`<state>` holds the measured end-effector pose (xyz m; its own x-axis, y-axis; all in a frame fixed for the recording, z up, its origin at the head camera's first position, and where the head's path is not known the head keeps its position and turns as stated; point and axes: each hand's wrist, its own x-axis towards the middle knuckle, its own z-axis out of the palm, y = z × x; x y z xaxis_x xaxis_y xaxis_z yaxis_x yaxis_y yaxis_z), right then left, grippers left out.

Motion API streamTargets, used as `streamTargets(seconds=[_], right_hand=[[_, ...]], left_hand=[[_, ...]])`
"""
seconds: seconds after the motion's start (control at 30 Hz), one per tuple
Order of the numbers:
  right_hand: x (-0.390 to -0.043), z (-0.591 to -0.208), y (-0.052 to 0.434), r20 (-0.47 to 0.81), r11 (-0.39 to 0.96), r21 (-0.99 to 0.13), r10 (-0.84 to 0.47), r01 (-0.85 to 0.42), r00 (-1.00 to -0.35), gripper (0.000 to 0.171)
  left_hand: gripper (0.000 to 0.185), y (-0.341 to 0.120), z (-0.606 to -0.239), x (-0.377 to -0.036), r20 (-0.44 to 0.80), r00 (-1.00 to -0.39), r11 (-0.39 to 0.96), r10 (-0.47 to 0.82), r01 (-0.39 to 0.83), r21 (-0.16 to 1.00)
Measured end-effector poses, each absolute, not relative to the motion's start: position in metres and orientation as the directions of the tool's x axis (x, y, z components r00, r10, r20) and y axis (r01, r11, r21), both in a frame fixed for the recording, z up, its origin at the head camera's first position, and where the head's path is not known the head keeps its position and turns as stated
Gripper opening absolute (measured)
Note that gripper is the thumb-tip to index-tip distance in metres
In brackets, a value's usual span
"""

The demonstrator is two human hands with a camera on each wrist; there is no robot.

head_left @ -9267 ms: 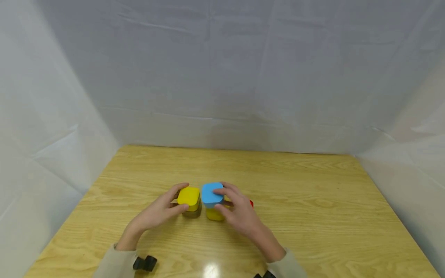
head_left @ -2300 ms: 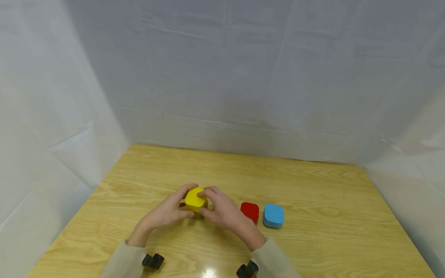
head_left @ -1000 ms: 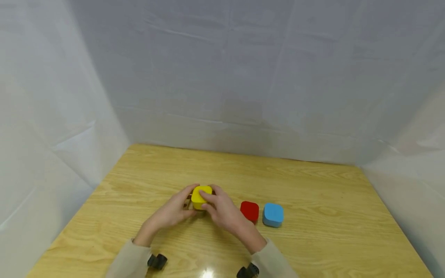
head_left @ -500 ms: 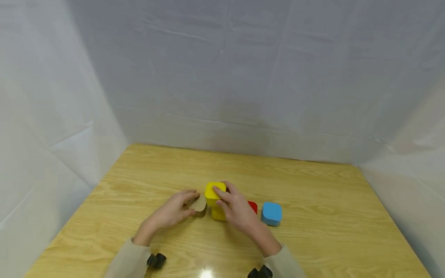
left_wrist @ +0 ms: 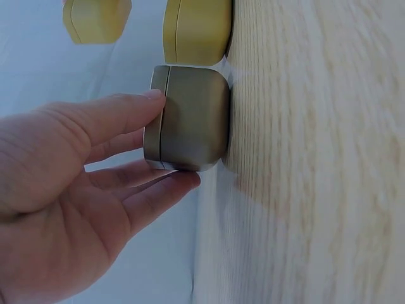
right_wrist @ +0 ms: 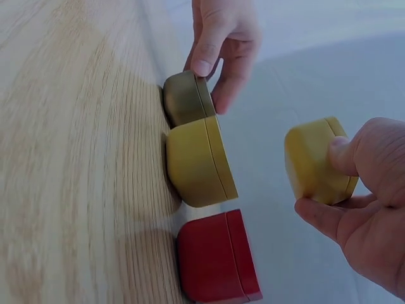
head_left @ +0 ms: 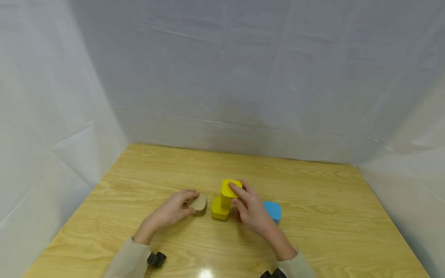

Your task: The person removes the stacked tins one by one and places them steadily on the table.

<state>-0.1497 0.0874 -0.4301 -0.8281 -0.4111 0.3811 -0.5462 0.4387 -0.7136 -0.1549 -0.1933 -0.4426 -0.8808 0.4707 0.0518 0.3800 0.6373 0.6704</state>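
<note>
Since half a second ago our right hand (head_left: 255,212) has carried the yellow cap (head_left: 231,188) rightward, pinched in a closed grip, above the yellow box (head_left: 220,209) and left of the blue box (head_left: 272,210). Our left hand (head_left: 170,211) pinches the grey box (head_left: 199,204) on the surface (head_left: 313,216). We count one cap and four boxes: grey, yellow, red (right_wrist: 215,258), blue
</note>
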Motion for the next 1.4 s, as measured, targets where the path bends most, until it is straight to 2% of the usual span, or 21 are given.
streamTargets(seconds=[0.47, 0.93, 1.2, 1.4], right_hand=[[-0.148, -0.437, 0.115, 0.445, 0.455, -0.688, -0.349, -0.565, -0.824, 0.045], [-0.148, -0.441, 0.142, 0.411, 0.463, -0.719, -0.318, -0.518, -0.855, 0.047], [-0.145, -0.442, 0.152, 0.459, 0.458, -0.692, -0.315, -0.557, -0.830, 0.042], [-0.145, -0.439, 0.160, 0.433, 0.455, -0.708, -0.323, -0.540, -0.841, 0.042]], left_hand=[[0.050, -0.191, -0.448, -0.155, 0.046, -0.887, 0.642, 0.459, 0.367, 0.673], [0.049, -0.193, -0.451, -0.155, 0.053, -0.884, 0.648, 0.464, 0.380, 0.660], [0.050, -0.195, -0.450, -0.153, 0.035, -0.888, 0.637, 0.459, 0.357, 0.683], [0.050, -0.197, -0.448, -0.153, 0.029, -0.889, 0.630, 0.457, 0.347, 0.694]])
